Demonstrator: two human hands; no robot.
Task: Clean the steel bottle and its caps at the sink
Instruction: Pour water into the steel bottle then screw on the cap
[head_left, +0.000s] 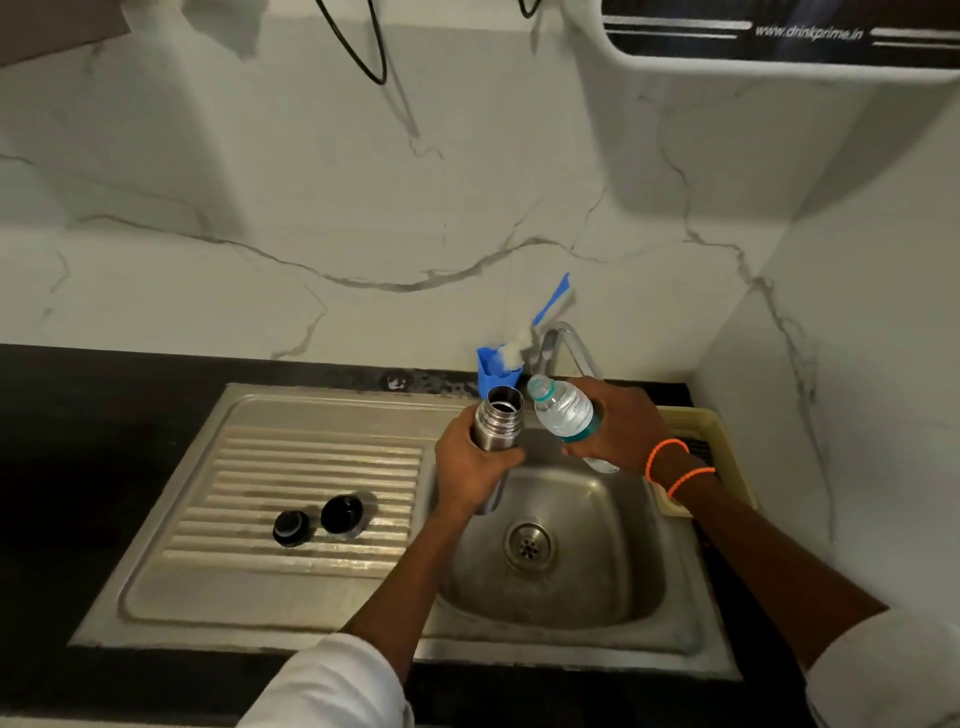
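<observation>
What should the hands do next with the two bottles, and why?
Probably tip the plastic bottle further so water pours in: the right hand holds its uncapped mouth beside the open steel bottle, gripped by the left hand over the sink.

Single head view, looking forward and down, close over sink (291, 613), wall behind.

Silver bottle (497, 420), black caps (318, 518), blue holder (493, 370)

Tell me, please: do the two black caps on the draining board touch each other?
Apart. The head view shows a thin strip of ribbed steel draining board between the smaller black cap and the larger black cap.
</observation>
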